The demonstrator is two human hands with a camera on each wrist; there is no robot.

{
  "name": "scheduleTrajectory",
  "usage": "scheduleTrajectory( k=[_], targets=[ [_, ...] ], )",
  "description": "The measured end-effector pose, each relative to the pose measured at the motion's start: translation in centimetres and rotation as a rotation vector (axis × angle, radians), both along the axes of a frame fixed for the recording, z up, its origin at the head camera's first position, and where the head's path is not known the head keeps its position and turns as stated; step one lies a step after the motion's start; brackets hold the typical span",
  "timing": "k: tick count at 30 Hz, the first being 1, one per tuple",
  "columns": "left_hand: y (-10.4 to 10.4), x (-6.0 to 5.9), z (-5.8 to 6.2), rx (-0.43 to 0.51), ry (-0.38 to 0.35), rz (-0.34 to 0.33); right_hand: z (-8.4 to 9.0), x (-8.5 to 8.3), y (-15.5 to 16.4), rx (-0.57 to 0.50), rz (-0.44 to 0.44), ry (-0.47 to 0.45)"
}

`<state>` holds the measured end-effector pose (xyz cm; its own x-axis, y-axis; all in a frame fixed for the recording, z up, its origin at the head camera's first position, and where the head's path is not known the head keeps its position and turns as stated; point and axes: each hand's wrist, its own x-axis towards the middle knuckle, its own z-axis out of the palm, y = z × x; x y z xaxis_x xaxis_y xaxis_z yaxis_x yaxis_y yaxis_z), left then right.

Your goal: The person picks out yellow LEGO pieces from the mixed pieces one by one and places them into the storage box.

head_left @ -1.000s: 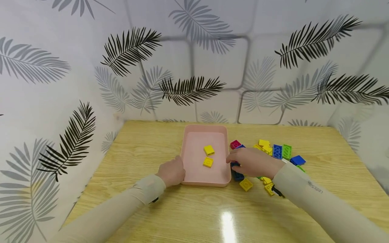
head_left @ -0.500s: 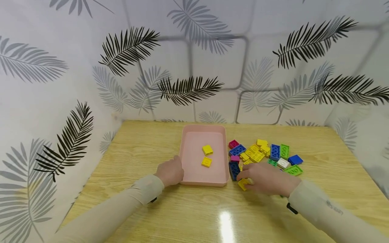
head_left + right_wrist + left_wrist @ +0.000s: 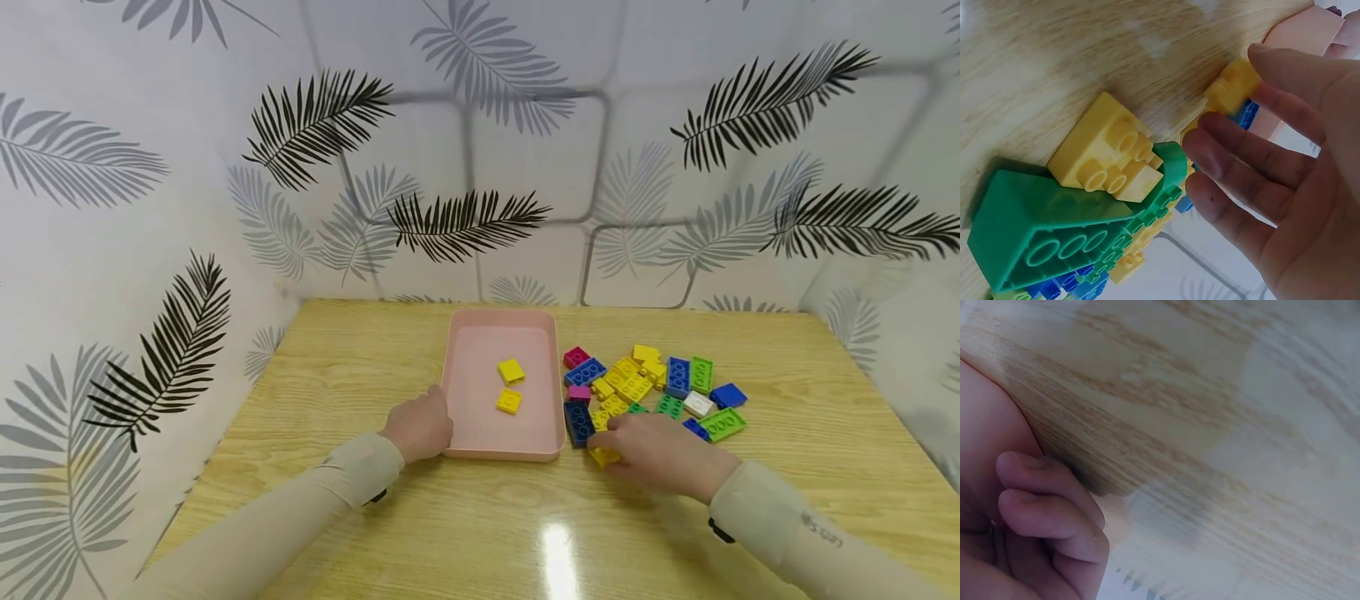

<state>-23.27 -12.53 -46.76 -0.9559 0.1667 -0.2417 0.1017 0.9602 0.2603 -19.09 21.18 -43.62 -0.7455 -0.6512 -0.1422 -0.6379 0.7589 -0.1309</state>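
Observation:
At the left front corner of the pink tray [image 3: 502, 455], my left hand [image 3: 422, 423] holds the rim. Its fingers [image 3: 1054, 515] look curled in the left wrist view; their contact with the tray is hidden there. Inside the tray lie two yellow bricks, one farther back [image 3: 512, 371] and one nearer [image 3: 509, 401]. My right hand [image 3: 652, 450] is low over the table at the front of a brick pile. Between its thumb and index finger it pinches a yellow brick [image 3: 1233, 86], which the hand partly covers in the head view.
Right of the tray spreads a pile of bricks: a dark blue one [image 3: 579, 423], a magenta one [image 3: 579, 394], a white one [image 3: 698, 404], a lime one [image 3: 723, 424] and several yellow ones. A green brick [image 3: 1054, 231] lies under my right hand. A patterned curtain [image 3: 480, 150] stands behind the table.
My right hand has moved from the tray's right wall toward the front right and taken hold of a yellow brick. My left hand has stayed at the tray.

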Motion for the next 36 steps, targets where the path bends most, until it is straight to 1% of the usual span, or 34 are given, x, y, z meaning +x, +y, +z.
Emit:
scheduleTrajectory(
  k=[7, 12, 15, 21, 25, 32, 36],
  targets=[
    [-0.1, -0.1, -0.1, -0.003, 0.008, -0.005, -0.5, 0.0, 0.0, 0.016, -0.013, 0.005],
    [-0.2, -0.1, -0.2, -0.016, 0.016, -0.009, -0.6, 0.0, 0.0, 0.001, 0.011, 0.024],
    [-0.2, 0.0, -0.1, -0.021, 0.017, -0.007, -0.3, 0.0, 0.0, -0.007, 0.027, 0.029],
    [-0.2, -0.1, 0.0, -0.02, 0.006, 0.003, 1.0, -0.3, -0.6, -0.065, 0.083, 0.052],
    [-0.2, -0.1, -0.1, -0.02, -0.006, 0.011, 2.1, -0.7, -1.5, -0.086, 0.101, 0.058],
    [-0.1, -0.2, -0.2, -0.003, -0.019, 0.003, 3.6, -2.3, -3.7, -0.086, 0.149, 0.101],
    [-0.1, -0.2, -0.3, 0.002, -0.016, 0.001, 4.1, -3.4, -4.9, -0.114, 0.178, 0.133]
  ],
)
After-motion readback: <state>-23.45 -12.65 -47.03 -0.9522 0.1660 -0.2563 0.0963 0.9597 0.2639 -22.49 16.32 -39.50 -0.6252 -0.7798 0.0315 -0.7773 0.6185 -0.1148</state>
